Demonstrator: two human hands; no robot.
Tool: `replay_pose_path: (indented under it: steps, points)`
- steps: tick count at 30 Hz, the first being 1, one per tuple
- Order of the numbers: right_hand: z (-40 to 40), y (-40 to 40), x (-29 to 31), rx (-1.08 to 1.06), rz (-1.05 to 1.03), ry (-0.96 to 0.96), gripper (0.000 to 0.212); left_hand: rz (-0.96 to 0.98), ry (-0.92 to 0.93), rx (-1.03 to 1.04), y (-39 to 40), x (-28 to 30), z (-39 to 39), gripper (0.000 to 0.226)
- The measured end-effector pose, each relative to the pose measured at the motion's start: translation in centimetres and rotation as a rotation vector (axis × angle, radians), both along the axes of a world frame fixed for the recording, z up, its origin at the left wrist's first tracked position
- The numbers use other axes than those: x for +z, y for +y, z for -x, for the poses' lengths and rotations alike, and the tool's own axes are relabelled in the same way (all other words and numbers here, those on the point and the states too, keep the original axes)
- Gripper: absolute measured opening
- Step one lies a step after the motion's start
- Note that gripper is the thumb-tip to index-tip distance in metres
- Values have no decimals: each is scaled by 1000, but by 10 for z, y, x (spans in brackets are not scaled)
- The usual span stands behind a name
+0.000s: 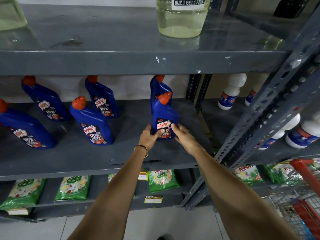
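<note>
Left grip curls round the lower left side of the blue Harpic bottle, thumb laid across the front label. The right grip meets the bottle from the other side, thumb on the label's right edge and fingers bent round the bottle's right flank, so both grips have hold of it. A gold bracelet sits on the left wrist. The bottle stands upright on the middle shelf, a little right of the frame's centre, red cap up, just in front of a second blue bottle that is partly hidden behind it. Four more of the same bottles stand well apart to the left on that shelf. White bottles fill the next bay at the right. A clear jar of pale liquid stands on the upper shelf, green packets lie on the lower one, and a red cart shows at lower right.
</note>
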State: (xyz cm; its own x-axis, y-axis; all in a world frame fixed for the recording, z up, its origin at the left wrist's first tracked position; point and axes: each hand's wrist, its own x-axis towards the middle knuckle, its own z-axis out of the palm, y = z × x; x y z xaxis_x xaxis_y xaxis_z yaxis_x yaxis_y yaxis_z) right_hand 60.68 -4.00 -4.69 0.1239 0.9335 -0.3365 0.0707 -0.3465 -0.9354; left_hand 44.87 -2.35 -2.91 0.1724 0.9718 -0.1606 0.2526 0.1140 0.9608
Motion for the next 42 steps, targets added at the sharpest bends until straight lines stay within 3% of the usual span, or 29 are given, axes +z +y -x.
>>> replay_pose_path:
  steps: [5,10,14,19,22,27,34,42]
  points:
    - [3,-11,2,-1,-11,-22,109,11,20,10,-8,1,1,41]
    - [9,-36,15,43,-41,-21,84,22,43,7,-24,1,7,40]
    - [9,-51,9,29,-37,-26,103,24,41,-4,-40,1,10,45]
    - [10,-69,14,35,-49,6,85,6,69,-5,-55,3,11,50]
    - [9,-74,12,40,-43,3,101,1,78,-13,-60,2,12,50]
    - [10,-82,15,34,-45,15,64,13,82,-26,-66,4,14,51]
    - [10,-84,5,14,-59,30,105,-5,136,-48,-73,7,16,51]
    - [12,-88,3,-19,-48,38,98,-3,146,-61,-78,10,16,51]
